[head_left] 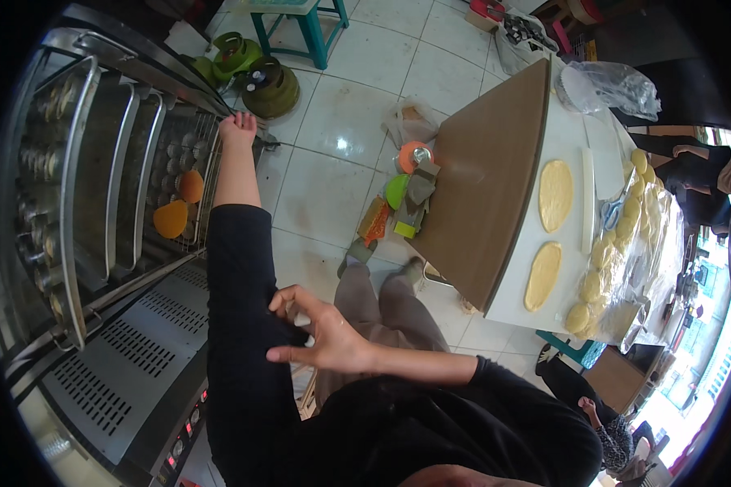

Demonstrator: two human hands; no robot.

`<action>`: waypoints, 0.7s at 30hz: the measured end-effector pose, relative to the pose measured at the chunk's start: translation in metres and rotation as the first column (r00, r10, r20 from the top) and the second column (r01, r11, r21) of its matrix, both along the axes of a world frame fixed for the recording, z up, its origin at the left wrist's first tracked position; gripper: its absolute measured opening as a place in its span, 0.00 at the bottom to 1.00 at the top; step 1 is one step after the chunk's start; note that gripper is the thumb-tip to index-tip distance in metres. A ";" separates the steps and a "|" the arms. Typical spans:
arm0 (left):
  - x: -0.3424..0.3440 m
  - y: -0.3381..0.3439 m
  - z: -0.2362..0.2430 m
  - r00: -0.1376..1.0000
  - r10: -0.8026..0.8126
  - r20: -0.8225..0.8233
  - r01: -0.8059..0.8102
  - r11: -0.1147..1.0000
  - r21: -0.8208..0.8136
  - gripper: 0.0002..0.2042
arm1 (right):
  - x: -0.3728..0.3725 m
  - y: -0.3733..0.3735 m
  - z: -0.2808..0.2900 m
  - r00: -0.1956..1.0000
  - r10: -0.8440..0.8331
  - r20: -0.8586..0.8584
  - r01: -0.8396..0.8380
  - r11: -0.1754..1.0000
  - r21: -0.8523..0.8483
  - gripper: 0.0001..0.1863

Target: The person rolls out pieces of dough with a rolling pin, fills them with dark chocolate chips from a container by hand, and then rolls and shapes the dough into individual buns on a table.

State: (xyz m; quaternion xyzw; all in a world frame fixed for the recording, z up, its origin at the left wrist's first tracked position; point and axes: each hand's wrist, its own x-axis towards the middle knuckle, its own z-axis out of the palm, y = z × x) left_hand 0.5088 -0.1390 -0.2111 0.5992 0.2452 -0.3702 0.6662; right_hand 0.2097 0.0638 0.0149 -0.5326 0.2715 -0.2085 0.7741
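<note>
Sleeve (240, 325) at eight o'clock, likely soft, light, best pinched by loose cloth; right fingers (299, 299) parted over it, seemingly empty; left fingers (240, 120) curled, hold unclear.

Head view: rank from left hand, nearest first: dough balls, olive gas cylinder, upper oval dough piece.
1. Olive gas cylinder: floor, just up-right of the left hand.
2. Upper oval dough piece: right, table's near side.
3. Dough balls: farther right, same table.

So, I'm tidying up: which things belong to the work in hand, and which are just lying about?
Likely in use: left hand, near the metal rack; right hand, at the black sleeve; dough ovals; dough balls.

Likely just lying about: gas cylinders; teal stool; floor plastic bag.
</note>
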 end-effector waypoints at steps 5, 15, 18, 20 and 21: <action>0.023 0.028 -0.039 0.879 0.303 -0.368 -0.423 0.852 -0.309 0.11 | -0.021 0.065 -0.054 0.969 0.153 0.197 -0.240 0.778 0.581 0.13; -0.136 0.123 -0.147 0.782 -0.611 0.128 0.530 0.758 0.379 0.09 | -0.037 0.039 -0.055 0.984 -0.117 -0.132 0.139 0.975 0.173 0.19; -0.207 0.118 -0.138 -0.448 -0.892 -0.070 0.236 -0.193 0.952 0.08 | -0.040 0.028 -0.053 0.969 -0.140 -0.204 0.111 0.983 -0.146 0.19; -0.244 0.122 -0.114 -0.756 -0.626 -0.192 0.000 -0.293 0.956 0.08 | -0.044 0.025 -0.054 0.939 -0.238 -0.248 0.191 0.961 -0.202 0.16; -0.238 0.129 -0.115 -0.812 -0.530 -0.246 -0.083 -0.311 0.947 0.08 | -0.040 0.028 -0.047 0.947 -0.212 -0.242 0.167 0.967 -0.195 0.14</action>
